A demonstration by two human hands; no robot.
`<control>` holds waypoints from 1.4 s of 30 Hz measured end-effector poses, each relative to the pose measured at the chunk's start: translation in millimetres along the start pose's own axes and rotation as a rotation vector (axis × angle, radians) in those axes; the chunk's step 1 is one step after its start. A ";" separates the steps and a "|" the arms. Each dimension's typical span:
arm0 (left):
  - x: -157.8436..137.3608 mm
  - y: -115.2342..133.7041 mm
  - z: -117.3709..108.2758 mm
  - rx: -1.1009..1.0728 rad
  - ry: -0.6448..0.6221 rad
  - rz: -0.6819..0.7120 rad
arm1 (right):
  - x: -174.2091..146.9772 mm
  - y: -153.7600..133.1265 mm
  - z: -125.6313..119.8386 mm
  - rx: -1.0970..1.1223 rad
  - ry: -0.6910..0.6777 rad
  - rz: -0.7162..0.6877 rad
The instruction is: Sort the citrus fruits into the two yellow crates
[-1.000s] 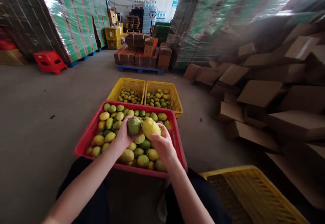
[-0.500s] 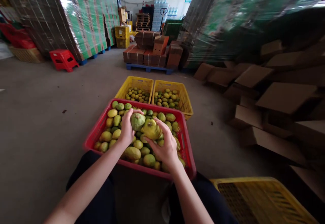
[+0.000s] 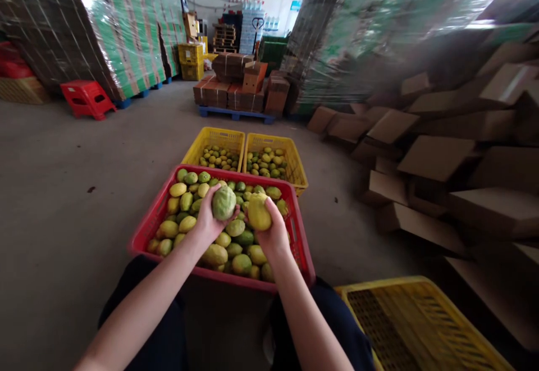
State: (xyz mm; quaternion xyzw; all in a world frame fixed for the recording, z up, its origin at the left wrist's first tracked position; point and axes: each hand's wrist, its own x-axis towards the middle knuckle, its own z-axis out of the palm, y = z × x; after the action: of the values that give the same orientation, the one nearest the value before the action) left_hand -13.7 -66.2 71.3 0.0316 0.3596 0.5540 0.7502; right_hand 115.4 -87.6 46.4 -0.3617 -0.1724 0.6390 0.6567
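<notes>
My left hand (image 3: 209,216) cradles a bumpy green lemon (image 3: 224,202), with the thumb along its upper side and fingers beneath. A yellow lemon (image 3: 259,212) sits in my right hand (image 3: 273,235), gripped between the thumb and the fingers, which are mostly hidden behind it. The two fruits are held side by side, slightly apart. Both hands are above a red crate (image 3: 138,232) full of green and yellow lemons (image 3: 214,255). My forearms hide part of the crate's near edge.
Two yellow crates (image 3: 300,169) with smaller lemons stand just beyond the red one. Another yellow crate (image 3: 415,287) is at my lower right. Cardboard boxes (image 3: 435,157) lie heaped on the right. A red stool (image 3: 87,99) and a blue pallet (image 3: 236,114) of bundled cardboard stand farther off.
The yellow lemon has been turned in my right hand, showing a smoother side. The green one is turned too, and the fruits have moved apart. The view has shifted slightly right.
</notes>
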 end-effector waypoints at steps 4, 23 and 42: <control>12.0 -12.0 -7.4 -0.119 0.012 -0.056 | 5.0 0.9 0.3 0.102 0.166 0.005; 18.1 -22.4 -10.8 -0.070 -0.164 -0.005 | 9.2 -5.4 -2.7 0.148 0.120 0.197; 1.2 -14.5 -17.6 0.244 -0.355 0.350 | -21.7 -5.4 3.1 -0.250 -0.141 -0.406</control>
State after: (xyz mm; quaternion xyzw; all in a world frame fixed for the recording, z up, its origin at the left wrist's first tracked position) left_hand -11.9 -77.0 51.2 0.2798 0.2759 0.6134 0.6850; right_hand 114.4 -107.3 57.4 -0.3527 -0.3646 0.4912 0.7081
